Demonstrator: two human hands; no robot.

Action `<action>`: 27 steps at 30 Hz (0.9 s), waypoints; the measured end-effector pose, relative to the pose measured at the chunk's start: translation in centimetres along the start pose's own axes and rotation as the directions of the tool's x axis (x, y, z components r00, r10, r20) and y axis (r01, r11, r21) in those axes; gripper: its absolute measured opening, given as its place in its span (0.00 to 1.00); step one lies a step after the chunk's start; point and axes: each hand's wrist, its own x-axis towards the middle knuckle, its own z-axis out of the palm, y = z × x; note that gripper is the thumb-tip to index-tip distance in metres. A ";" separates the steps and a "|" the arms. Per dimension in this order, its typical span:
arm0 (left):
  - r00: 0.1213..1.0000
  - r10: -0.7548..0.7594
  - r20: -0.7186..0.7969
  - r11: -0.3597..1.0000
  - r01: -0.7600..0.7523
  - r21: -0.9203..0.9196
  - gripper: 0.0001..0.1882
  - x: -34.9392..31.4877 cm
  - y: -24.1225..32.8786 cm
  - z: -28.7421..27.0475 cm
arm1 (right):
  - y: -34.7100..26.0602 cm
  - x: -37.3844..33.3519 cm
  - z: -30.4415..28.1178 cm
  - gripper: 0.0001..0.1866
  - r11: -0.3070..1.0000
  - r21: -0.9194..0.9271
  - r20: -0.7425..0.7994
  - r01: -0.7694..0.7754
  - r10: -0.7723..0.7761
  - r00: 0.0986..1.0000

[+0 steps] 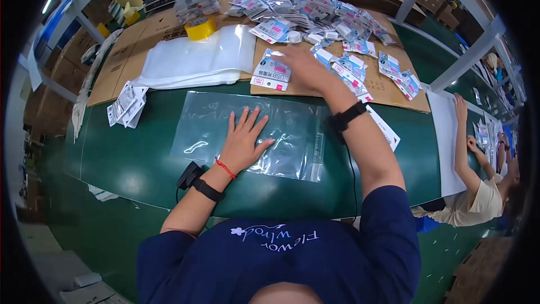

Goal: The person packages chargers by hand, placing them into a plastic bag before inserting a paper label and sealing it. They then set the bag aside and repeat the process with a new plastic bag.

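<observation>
My left hand (244, 139) lies flat, fingers spread, on a clear plastic bag (292, 152) spread across the green table. Farther off, my right hand (304, 67) reaches over the cardboard sheet, at the right edge of a small bagged pack with a blue, white and pink card (272, 71). Its fingers are blurred, so whether they grip that pack cannot be told. More such packs (350, 70) lie just right of the hand. Behind them rises a large heap of bagged packs (309, 3).
A stack of clear bags (194, 59) lies left of the packs, with a yellow tape roll (200, 27) on it. Several white cards or packs (128, 104) sit at the left. Metal posts (469, 53) stand right. Another person (478, 191) works at the far right.
</observation>
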 end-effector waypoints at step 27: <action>0.786 -0.585 0.201 -0.275 0.041 -0.961 0.15 2.3 0.6 0.2 | -4.8 0.7 2.1 0.24 0.634 0.604 0.213 -0.483 0.456 0.864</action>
